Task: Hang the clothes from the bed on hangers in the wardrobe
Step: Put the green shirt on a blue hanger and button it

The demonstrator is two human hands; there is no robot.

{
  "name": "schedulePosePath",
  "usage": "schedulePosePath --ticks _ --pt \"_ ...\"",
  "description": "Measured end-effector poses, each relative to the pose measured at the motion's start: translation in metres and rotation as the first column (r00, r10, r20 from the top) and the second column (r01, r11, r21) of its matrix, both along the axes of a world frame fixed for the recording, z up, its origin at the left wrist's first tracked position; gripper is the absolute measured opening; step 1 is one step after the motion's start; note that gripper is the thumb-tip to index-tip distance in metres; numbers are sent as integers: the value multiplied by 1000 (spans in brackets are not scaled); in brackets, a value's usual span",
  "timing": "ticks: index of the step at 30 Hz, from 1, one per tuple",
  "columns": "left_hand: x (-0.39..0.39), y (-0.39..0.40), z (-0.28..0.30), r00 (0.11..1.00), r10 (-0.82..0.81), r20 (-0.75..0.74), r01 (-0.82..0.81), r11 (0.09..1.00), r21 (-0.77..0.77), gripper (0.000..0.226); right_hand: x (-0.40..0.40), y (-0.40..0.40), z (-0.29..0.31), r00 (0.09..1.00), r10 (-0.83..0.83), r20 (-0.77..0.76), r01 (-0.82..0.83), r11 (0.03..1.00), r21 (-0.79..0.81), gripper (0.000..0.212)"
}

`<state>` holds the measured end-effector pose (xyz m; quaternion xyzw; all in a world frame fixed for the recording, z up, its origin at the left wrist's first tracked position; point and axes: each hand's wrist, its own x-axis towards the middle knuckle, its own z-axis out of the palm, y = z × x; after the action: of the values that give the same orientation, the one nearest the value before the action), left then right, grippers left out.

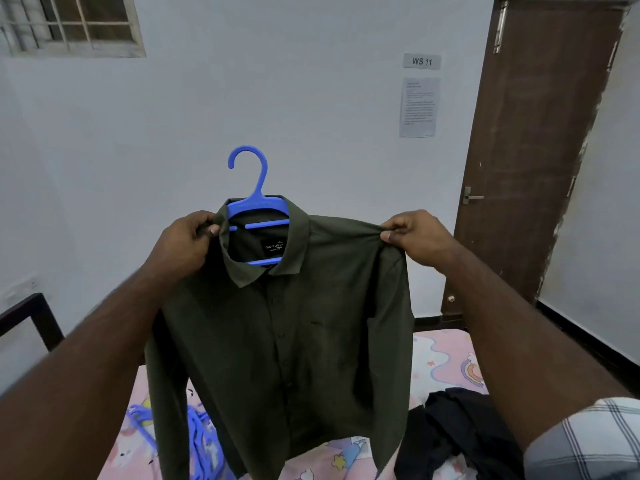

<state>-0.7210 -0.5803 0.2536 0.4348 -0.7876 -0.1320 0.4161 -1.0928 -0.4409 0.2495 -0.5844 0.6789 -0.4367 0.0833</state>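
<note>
- The left hand [188,239] pinches the shirt [284,344] at the shoulder seam just beside the collar; the right hand [414,237] pinches the other shoulder at its outer edge, bunching the cloth.
- The shirt, dark green, hangs in the air between both hands, its front facing the camera and buttoned, above the bed [446,355].
- A blue hanger [258,206] sits inside the collar, its hook rising clear above the neckline against the bare wall [311,98].
- The shirt's hem ends just above the pink patterned bedsheet; the sleeves hang down at either side.
- On the bed, a bundle of blue hangers [199,441] lies at lower left, partly behind the shirt, and a heap of dark clothes [457,431] lies at lower right.
- A brown door [540,150] stands shut at the right, well apart from the shirt; open wall spans the room behind the hanger.
</note>
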Motion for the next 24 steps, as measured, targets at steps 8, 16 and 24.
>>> schedulePosePath --ticks 8,16,24 --pt "-6 5 1 999 -46 -25 46 999 -2 17 -6 -14 -7 994 -98 -56 94 993 -77 20" --pt "-8 2 1 999 -30 -18 30 999 15 15 -8 12 -40 954 123 275 -124 992 -12 11" --pt "-6 2 -4 1000 -29 9 29 999 17 17 -22 19 -30 986 -168 -17 166 984 -69 23"
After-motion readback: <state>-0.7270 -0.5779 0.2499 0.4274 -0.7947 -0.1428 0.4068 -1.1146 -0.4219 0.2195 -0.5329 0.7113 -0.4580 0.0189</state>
